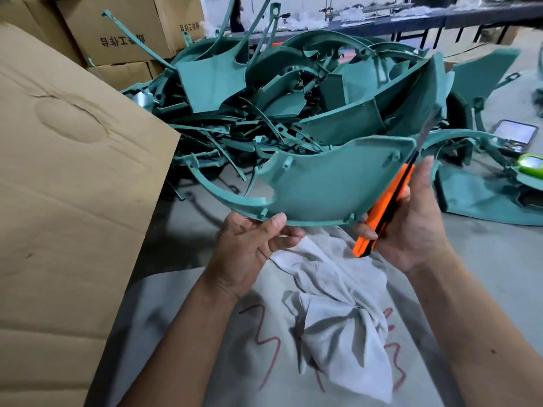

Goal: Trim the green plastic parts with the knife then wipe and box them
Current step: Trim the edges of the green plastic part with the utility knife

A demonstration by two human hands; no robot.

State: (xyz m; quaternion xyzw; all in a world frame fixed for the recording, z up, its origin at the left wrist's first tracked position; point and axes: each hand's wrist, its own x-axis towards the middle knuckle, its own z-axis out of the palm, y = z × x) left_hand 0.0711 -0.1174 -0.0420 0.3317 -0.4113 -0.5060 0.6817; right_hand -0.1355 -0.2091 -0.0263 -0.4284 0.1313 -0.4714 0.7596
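Observation:
I hold a curved green plastic part in front of me above a grey cloth. My left hand pinches the part's lower edge between thumb and fingers. My right hand grips an orange and black utility knife. Its blade points up and lies against the part's right edge. Behind the part lies a big heap of green plastic parts.
A large cardboard box stands close on my left, with more cartons behind it. More green parts, a phone and a green object lie on the floor at the right. A dark bench runs along the back.

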